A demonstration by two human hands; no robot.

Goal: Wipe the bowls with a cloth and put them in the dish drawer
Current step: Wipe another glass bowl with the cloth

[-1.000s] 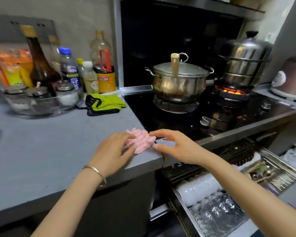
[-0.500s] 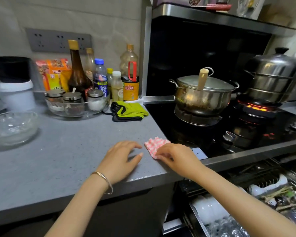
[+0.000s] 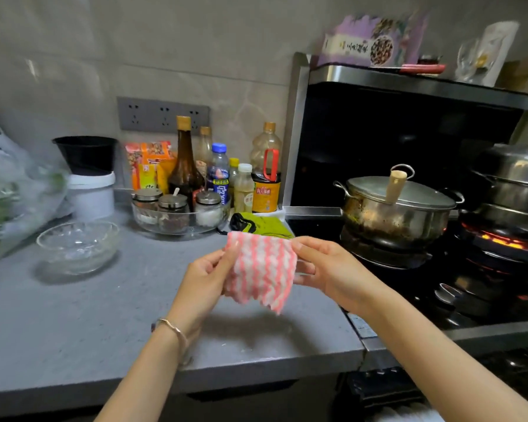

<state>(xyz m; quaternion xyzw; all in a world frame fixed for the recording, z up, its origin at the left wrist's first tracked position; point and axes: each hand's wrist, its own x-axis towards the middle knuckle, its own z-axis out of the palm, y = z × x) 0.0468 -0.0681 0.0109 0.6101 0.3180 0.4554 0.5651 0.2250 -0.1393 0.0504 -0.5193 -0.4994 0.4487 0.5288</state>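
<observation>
cloth (image 3: 262,269) is pink-and-white striped, held up in the air over the front of the table (image 3: 104,315), between my two hands. it looks light, soft and limp: the bottom edge hangs loose and uneven, so no stiffness to count on. best taken by the top corners to open it, or bunched into a pad in one palm for wiping. left hand (image 3: 205,278) pinches the upper left edge, thumb and fingers curled onto it. right hand (image 3: 326,269) pinches the upper right edge the same way. hands are apart with the cloth spread between them, neither touching the table. glass bowl (image 3: 77,246) sits upright on the table well off to my left, nothing touching it. my read: clear glass, rigid, breakable, likely slick if wet, some weight to it. i'd grip the rim with thumb inside, or cup it from under, and keep it low over the table. can't tell if it's wet. dish drawer: can't make it out here.
</observation>
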